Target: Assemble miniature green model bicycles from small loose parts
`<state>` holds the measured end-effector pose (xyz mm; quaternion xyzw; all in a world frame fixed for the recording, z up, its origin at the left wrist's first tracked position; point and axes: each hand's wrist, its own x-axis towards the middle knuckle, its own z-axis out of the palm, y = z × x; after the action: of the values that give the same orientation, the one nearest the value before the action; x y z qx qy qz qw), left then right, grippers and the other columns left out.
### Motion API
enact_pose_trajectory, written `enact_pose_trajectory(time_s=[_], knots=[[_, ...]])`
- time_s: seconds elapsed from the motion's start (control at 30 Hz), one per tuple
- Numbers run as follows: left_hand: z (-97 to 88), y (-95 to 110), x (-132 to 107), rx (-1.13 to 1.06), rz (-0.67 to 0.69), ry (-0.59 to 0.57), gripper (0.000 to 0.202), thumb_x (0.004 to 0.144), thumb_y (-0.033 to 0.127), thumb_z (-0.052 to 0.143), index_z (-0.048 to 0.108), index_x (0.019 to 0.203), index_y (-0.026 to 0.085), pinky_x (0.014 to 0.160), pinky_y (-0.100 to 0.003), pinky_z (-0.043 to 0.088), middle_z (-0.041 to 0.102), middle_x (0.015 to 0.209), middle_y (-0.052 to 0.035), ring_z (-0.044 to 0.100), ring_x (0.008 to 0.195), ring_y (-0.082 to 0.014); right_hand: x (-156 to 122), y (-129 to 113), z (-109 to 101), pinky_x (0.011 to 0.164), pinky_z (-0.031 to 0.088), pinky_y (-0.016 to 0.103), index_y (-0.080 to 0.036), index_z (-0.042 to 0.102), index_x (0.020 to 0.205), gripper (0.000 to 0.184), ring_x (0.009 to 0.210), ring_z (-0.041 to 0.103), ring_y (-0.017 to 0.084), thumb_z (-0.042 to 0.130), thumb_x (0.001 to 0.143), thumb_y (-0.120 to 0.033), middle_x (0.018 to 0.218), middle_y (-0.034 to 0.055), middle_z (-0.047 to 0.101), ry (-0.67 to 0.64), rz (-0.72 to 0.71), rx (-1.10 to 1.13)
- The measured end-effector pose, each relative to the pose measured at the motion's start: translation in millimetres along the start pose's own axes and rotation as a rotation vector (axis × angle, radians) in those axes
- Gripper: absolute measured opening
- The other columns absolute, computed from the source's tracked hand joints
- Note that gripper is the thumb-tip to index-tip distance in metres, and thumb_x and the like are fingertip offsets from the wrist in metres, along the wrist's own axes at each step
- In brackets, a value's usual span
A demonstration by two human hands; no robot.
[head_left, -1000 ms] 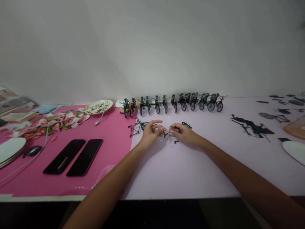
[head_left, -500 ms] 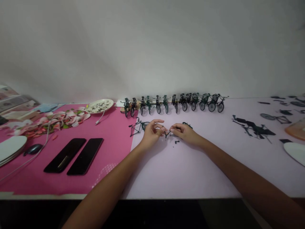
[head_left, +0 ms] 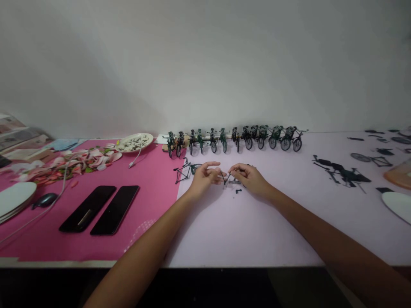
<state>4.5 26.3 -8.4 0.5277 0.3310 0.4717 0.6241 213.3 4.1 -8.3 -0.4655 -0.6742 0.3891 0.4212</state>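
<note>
Between my fingertips is a small dark V-shaped piece of a miniature bicycle (head_left: 225, 181), held just above the pale table. My left hand (head_left: 203, 180) pinches its left side, with the index finger stretched out. On the right side, the thumb and fingers of my right hand (head_left: 252, 179) are closed on it. A dark toy bicycle frame (head_left: 182, 173) lies left of my left hand, its far end partly hidden. Tiny black parts (head_left: 238, 191) rest below my right hand, and a greyish piece (head_left: 235, 182) shows beside its fingers.
A row of miniature bicycles (head_left: 248, 139) stands along the wall. Loose dark bicycle parts (head_left: 345, 172) are spread at right near a white plate (head_left: 400, 205). At left are two black phones (head_left: 115, 209), artificial petals (head_left: 96, 158), a plate of small pieces (head_left: 135, 143) and a mouse (head_left: 45, 200).
My right hand has shifted slightly, and more of the V-shaped piece shows between my fingertips. My left fingers have curled a little differently. The other objects have not moved.
</note>
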Motion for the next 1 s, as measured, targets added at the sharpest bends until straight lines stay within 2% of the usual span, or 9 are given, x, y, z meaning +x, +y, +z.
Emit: enact_pose_trajectory(time_s=[0.1,0.17,0.4,0.6,0.67,0.8,0.87,1.0], knots=[[2.2,-4.8,-0.1,0.022,-0.017,-0.062,0.060,0.063,0.044,0.095,0.067,0.108,0.014,0.068,-0.030,0.055,0.078,0.078,-0.0082,0.076,0.073,-0.0216,-2.4,2.0,3.8,0.052,0.027,0.028,-0.024,0.071,0.097,0.036,0.056,0.036,0.014,0.065,0.091,-0.059,0.064,-0.0021,0.047,0.006,-0.033,-0.047],[4.7,-6.0,-1.7,0.018,-0.021,-0.096,0.058,0.061,0.040,0.097,0.069,0.105,0.013,0.068,-0.030,0.053,0.077,0.076,-0.0082,0.075,0.072,-0.0212,-4.0,1.0,5.5,0.053,0.029,0.028,-0.024,0.072,0.096,0.032,0.057,0.039,0.015,0.065,0.092,-0.055,0.066,-0.0009,0.051,0.005,-0.054,-0.076],[5.0,-5.5,-4.6,0.039,-0.015,-0.104,0.055,0.058,0.041,0.098,0.075,0.099,0.011,0.071,-0.031,0.053,0.077,0.075,-0.0099,0.073,0.069,-0.0188,-7.4,-4.2,6.5,0.054,0.034,0.030,-0.024,0.075,0.096,0.027,0.060,0.041,0.015,0.066,0.091,-0.049,0.079,0.0027,0.061,-0.006,-0.071,-0.122],[2.8,-7.9,-2.1,0.065,0.026,-0.107,0.057,0.060,0.039,0.097,0.077,0.105,0.011,0.071,-0.031,0.054,0.077,0.074,-0.0087,0.072,0.069,-0.0191,-8.1,0.1,8.7,0.054,0.032,0.027,-0.025,0.066,0.106,0.029,0.056,0.035,0.013,0.067,0.092,-0.050,0.066,-0.0056,0.039,0.024,-0.053,-0.061],[2.7,-7.0,-1.6,0.056,0.035,-0.080,0.056,0.059,0.038,0.097,0.077,0.105,0.011,0.071,-0.031,0.055,0.077,0.076,-0.0089,0.073,0.070,-0.0193,-8.7,0.3,8.5,0.055,0.032,0.026,-0.026,0.061,0.110,0.029,0.057,0.034,0.013,0.066,0.093,-0.049,0.068,-0.0068,0.035,0.037,-0.083,-0.032],[3.3,-4.0,-0.9,0.032,0.054,0.008,0.052,0.056,0.032,0.098,0.077,0.099,0.013,0.073,-0.033,0.058,0.077,0.083,-0.0087,0.075,0.072,-0.0197,-10.2,-2.5,6.3,0.057,0.034,0.027,-0.027,0.050,0.113,0.021,0.060,0.038,0.014,0.050,0.103,-0.045,0.074,-0.0050,0.045,0.050,-0.134,-0.019],[3.8,-2.7,-0.7,0.014,0.060,0.031,0.050,0.056,0.029,0.097,0.077,0.099,0.014,0.076,-0.034,0.059,0.077,0.086,-0.0081,0.075,0.072,-0.0195,-10.0,-3.8,5.7,0.058,0.034,0.028,-0.026,0.050,0.107,0.018,0.060,0.041,0.014,0.046,0.104,-0.043,0.075,-0.0041,0.048,0.080,-0.160,-0.085],[4.2,-1.9,-0.6,0.001,0.065,0.062,0.048,0.058,0.025,0.095,0.076,0.100,0.014,0.079,-0.036,0.059,0.076,0.090,-0.0081,0.076,0.073,-0.0194,-7.5,-3.6,6.2,0.061,0.038,0.029,-0.023,0.059,0.098,0.017,0.064,0.048,0.015,0.055,0.100,-0.039,0.076,-0.0009,0.057,0.128,-0.223,-0.207]])
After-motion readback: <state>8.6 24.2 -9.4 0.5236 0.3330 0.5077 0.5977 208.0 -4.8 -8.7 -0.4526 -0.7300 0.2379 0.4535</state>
